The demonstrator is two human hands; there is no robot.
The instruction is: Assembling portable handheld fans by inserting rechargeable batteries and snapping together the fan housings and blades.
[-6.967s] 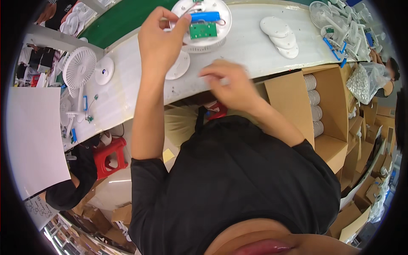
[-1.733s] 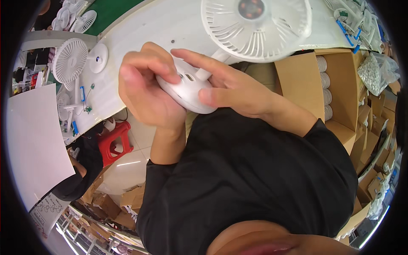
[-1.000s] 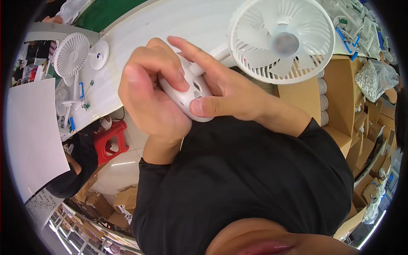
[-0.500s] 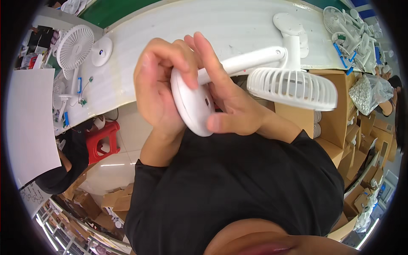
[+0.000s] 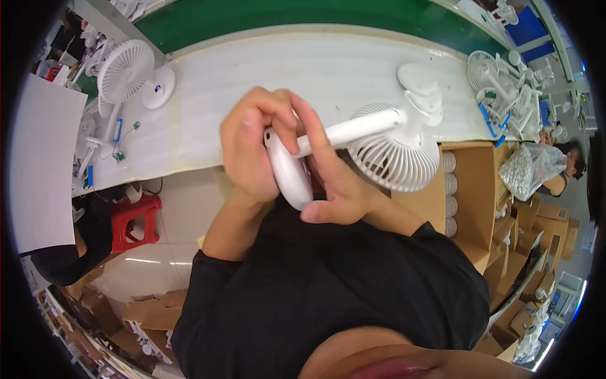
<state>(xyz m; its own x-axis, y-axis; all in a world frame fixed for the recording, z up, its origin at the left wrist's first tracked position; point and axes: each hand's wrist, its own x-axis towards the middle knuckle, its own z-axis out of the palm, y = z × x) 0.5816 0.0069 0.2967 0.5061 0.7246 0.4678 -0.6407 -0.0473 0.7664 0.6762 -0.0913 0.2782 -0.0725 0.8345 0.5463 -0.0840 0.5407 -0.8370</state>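
Note:
A white desk fan (image 5: 351, 131) is held in front of my chest, its round base (image 5: 290, 180) between my two palms. My left hand (image 5: 249, 151) curls round the left side of the base, fingers bent over the top near the stem. On the other side my right hand (image 5: 338, 189) grips it, with the thumb at the lower edge and the long fingers beside the stem. The stem slants up to the right, ending in the caged fan head (image 5: 394, 161), which hangs past the table's front edge. Part of the base is hidden by my fingers.
White round discs (image 5: 421, 81) lie on the white table (image 5: 252, 63) behind the fan head. Assembled fans (image 5: 126, 71) stand at the left, and a pile of fan parts (image 5: 505, 85) at the right. A cardboard box (image 5: 473, 189) and a red stool (image 5: 137, 221) are below the table.
The fan has turned, so its cage now shows more of its ribbed face and sits further left. Both hands remain round the base, tilted a little differently. The whole view has shifted.

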